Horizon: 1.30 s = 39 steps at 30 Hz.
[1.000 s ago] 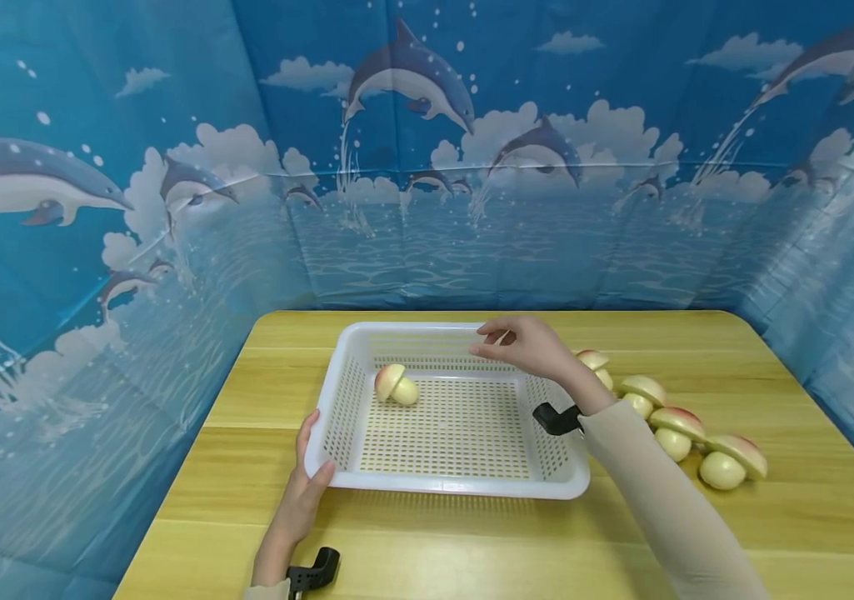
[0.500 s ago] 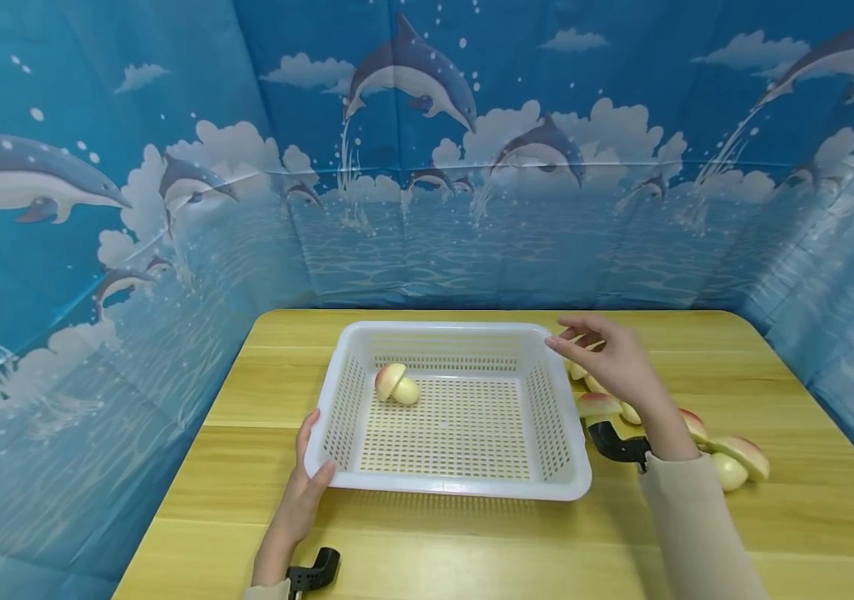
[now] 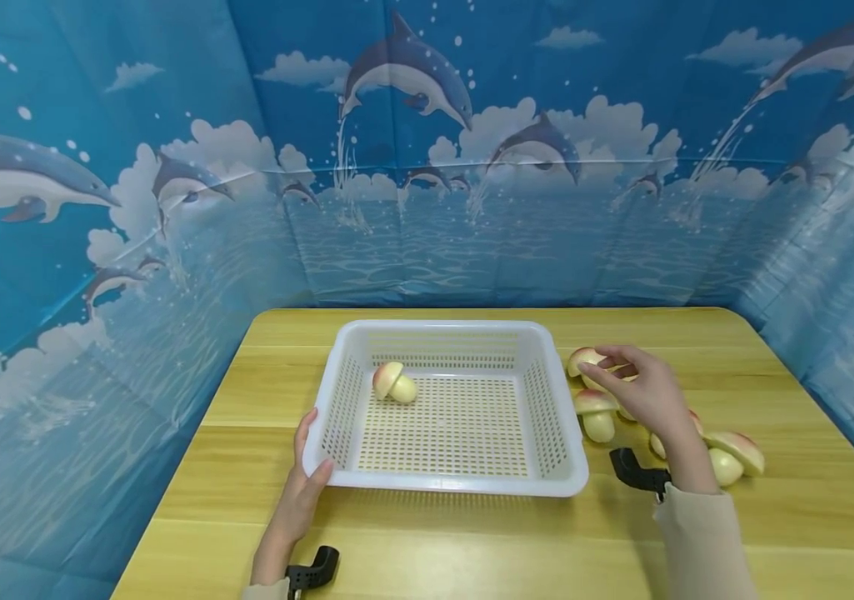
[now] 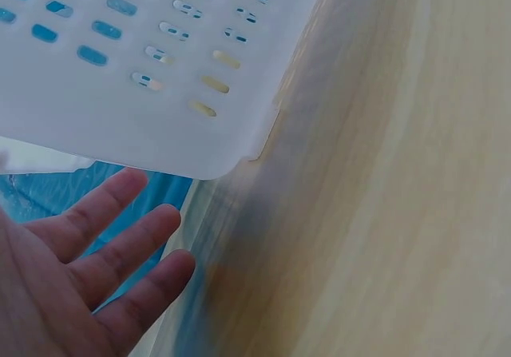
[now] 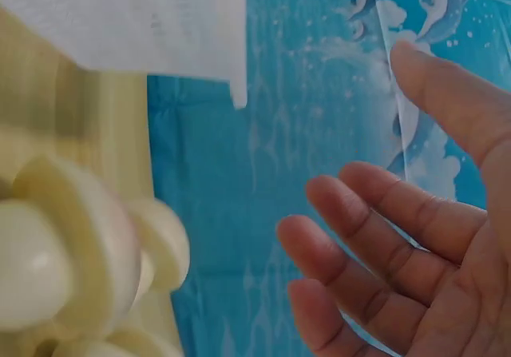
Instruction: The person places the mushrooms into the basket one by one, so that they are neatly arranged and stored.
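Note:
A white perforated plastic basket [image 3: 441, 481] is on the wooden table, with one cream toy mushroom [image 3: 395, 383] with a reddish cap inside. My left hand [image 3: 299, 492] holds the basket's near left corner, thumb over the rim; in the left wrist view its other fingers [image 4: 132, 265] stretch out below the basket wall. To the right of the basket my right hand [image 3: 647, 392] hovers over several similar mushrooms [image 3: 597, 415], fingers loosely bent and nothing between them. In the right wrist view those mushrooms [image 5: 88, 245] are to the left of the hand, which covers part of the group in the head view.
The yellow wood-grain table [image 3: 486, 546] ends at a back edge against a blue dolphin-print curtain [image 3: 471, 250], which also rises along both sides. Another mushroom [image 3: 734, 454] lies farthest right in the group, beside my right wrist.
My right hand has moved right from above the basket, out past its right rim, and lowered over the mushrooms. The left hand and the mushroom in the basket have stayed put.

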Available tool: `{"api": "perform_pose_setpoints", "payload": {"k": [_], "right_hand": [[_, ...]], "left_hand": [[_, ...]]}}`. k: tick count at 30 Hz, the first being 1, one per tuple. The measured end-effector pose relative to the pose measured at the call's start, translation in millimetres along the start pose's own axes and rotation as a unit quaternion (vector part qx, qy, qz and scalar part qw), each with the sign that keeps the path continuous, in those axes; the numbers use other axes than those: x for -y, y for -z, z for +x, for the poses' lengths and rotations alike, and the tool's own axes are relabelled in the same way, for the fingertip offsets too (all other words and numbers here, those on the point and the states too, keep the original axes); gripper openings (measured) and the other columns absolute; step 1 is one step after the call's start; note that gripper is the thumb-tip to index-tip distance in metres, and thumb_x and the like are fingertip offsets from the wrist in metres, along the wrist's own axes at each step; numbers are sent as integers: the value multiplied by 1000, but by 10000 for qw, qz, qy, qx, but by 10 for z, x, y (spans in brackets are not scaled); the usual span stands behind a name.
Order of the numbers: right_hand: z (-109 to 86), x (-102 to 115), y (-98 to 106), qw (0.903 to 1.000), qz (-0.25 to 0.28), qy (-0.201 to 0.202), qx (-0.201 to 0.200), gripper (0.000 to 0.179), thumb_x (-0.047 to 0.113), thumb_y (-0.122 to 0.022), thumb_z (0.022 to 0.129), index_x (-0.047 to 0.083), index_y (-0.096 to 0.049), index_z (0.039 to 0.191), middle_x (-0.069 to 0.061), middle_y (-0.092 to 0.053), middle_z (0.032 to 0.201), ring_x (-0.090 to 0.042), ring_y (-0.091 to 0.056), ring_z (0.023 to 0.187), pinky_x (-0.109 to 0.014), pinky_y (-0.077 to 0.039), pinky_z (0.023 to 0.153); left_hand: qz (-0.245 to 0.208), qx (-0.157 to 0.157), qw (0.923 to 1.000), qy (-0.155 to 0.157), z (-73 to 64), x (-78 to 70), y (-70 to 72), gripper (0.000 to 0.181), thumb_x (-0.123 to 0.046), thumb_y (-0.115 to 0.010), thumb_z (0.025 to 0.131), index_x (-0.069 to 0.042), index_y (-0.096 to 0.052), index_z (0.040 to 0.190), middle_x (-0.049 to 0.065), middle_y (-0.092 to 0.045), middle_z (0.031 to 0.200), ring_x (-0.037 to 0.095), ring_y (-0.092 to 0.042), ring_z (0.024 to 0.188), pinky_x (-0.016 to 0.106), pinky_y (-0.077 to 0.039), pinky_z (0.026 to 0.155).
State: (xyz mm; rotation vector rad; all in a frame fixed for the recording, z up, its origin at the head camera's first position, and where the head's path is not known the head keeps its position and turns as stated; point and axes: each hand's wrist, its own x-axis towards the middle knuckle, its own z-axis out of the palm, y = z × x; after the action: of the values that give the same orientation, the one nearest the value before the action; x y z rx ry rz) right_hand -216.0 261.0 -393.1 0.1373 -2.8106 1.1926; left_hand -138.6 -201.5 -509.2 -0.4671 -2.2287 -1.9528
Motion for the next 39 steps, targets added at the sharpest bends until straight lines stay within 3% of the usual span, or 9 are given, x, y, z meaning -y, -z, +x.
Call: {"api": "perform_pose_setpoints", "payload": {"k": [13, 24, 33, 39], "right_hand": [[-143, -296, -18, 9972, -621, -281, 306, 73, 56, -56, 88, -5, -55, 127, -25, -60, 114, -38, -57, 97, -45, -49, 70], [-232, -459, -96, 9911, -1145, -540, 418, 80, 60, -59, 84, -10, -54, 124, -24, -63, 104, -39, -58, 93, -51, -45, 73], [-260, -547, -141, 9872, -1156, -829, 715, 87, 62, -59, 83, -15, -52, 123, -30, -60, 109, -43, -58, 95, -48, -49, 71], [-259, -550, -168, 9826, -1231, -1027, 934, 91, 63, -58, 82, -17, -50, 124, -33, -57, 114, -48, -54, 101, -53, -46, 76]], "left_hand": [[35, 197, 9998, 3, 16, 0, 29, 70, -16, -38, 95, -23, 2, 152, 21, -12, 154, 48, -25, 131, 62, -28, 94], [7, 65, 10000, 33, 8, 7, -2, 70, -14, -38, 94, -24, -1, 152, 19, -16, 153, 46, -28, 131, 62, -28, 95], [-35, -11, 9999, 97, 7, -1, -9, 70, -14, -39, 93, -24, -2, 152, 17, -17, 153, 44, -28, 131, 61, -28, 95], [-98, 29, 9999, 68, 2, -5, -9, 70, -13, -39, 93, -24, -2, 152, 17, -17, 153, 44, -28, 131, 62, -28, 95]]}}
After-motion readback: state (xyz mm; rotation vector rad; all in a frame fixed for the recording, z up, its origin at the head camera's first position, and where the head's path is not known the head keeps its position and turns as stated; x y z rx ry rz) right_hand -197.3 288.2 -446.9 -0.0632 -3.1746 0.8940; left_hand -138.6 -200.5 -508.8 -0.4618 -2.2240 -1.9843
